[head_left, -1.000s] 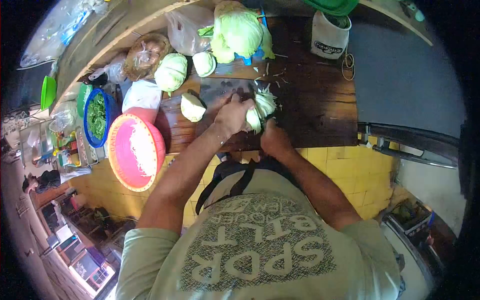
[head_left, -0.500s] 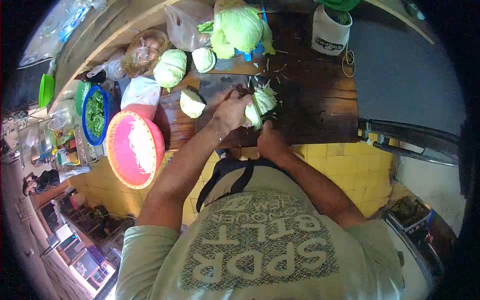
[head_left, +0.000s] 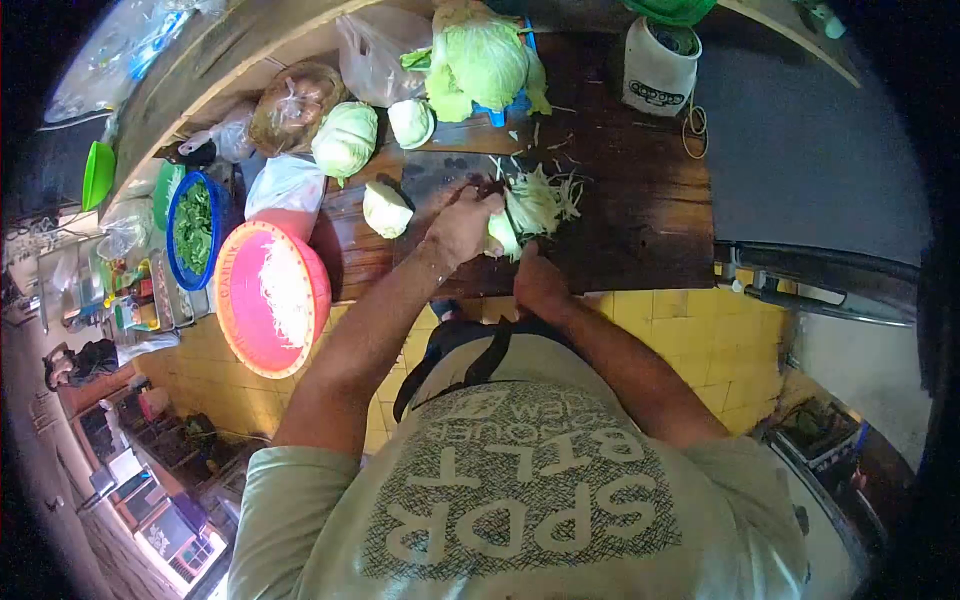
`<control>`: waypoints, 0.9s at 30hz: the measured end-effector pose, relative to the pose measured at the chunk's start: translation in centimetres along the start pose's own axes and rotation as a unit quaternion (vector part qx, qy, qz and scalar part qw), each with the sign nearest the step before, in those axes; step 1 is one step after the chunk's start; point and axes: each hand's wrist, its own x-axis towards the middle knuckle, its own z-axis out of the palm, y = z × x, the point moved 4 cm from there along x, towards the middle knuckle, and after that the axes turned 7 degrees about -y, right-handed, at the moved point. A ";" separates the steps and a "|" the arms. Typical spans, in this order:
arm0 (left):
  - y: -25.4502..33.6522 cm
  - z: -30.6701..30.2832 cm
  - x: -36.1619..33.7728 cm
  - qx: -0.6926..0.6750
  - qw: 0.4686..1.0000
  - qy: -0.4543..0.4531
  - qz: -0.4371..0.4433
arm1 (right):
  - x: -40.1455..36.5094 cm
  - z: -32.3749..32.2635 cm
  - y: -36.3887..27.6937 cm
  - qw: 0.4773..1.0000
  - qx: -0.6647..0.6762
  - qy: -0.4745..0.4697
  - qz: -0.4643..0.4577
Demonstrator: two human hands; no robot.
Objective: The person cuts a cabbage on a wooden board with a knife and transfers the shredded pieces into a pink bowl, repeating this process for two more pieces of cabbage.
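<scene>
On the dark board [head_left: 425,178], my left hand [head_left: 465,228] is clamped over a pale cabbage piece [head_left: 502,235], fingers bent round its top. My right hand [head_left: 541,284] is a closed fist at the near edge of the board, wrapped round the handle of a knife. Little of the blade shows; it stands between the held piece and a pile of shredded cabbage [head_left: 540,203] on its right. Left of my left hand lies a cut cabbage chunk [head_left: 385,210].
A pink basket [head_left: 322,290] with white shreds stands left, beside a blue-rimmed basket [head_left: 176,235] of green leaves. A whole cabbage [head_left: 345,138], a smaller cabbage piece [head_left: 410,123] and a leafy green head [head_left: 480,70] sit at the back. A white container [head_left: 655,75] stands back right.
The shredded pile has spread to the right and loosened into more strands. The piece under my left hand looks narrower. Both hands stay in nearly the same place.
</scene>
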 end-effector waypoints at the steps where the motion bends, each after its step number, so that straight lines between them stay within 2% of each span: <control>1: 0.4 -0.6 -0.2 0.002 1.000 -0.018 -0.019 | 0.2 -0.4 -0.2 1.000 0.004 0.012 -0.024; 2: 0.5 -1.0 -0.1 0.002 0.999 -0.034 -0.040 | 0.4 -0.8 -0.2 1.000 0.003 0.016 -0.027; 3: 0.0 -0.4 -0.1 -0.023 1.000 -0.021 -0.002 | 0.0 -0.8 0.2 1.000 -0.009 0.018 -0.004; 4: -0.5 -0.2 0.2 -0.022 1.000 -0.017 -0.002 | 0.0 -1.3 0.2 0.999 -0.023 0.024 0.017; 7: -0.8 0.5 -0.2 -0.037 0.999 -0.011 0.004 | -3.6 -3.7 -3.2 1.000 0.000 0.006 -0.030; 10: -0.5 0.2 -0.1 -0.017 1.000 0.001 -0.012 | -1.3 -0.7 -1.5 0.999 -0.023 -0.005 0.029; 13: -0.3 0.4 -0.4 -0.017 0.999 -0.016 -0.029 | -0.1 0.0 -0.6 0.999 -0.017 -0.003 -0.032; 16: -0.5 0.0 -0.5 -0.007 0.999 -0.019 -0.026 | 0.6 -0.2 0.2 1.000 -0.024 0.007 -0.009; 18: -1.4 1.0 -0.5 -0.020 0.997 0.059 0.037 | -1.3 -2.3 -1.4 0.999 -0.038 0.014 -0.021; 21: -1.1 1.2 -0.8 -0.029 0.998 0.047 0.016 | -2.4 -1.6 -2.0 0.999 -0.048 0.013 -0.011; 24: -1.0 0.8 -0.4 -0.029 0.999 0.027 -0.007 | -0.2 0.2 -0.5 0.998 -0.036 0.039 -0.021; 26: -0.8 0.6 -0.7 -0.022 0.999 0.041 0.002 | 0.9 0.9 0.1 0.999 -0.029 0.003 -0.024; 27: -1.0 0.5 -0.7 -0.053 0.997 0.047 0.037 | 0.8 1.2 0.7 0.999 -0.028 0.002 -0.023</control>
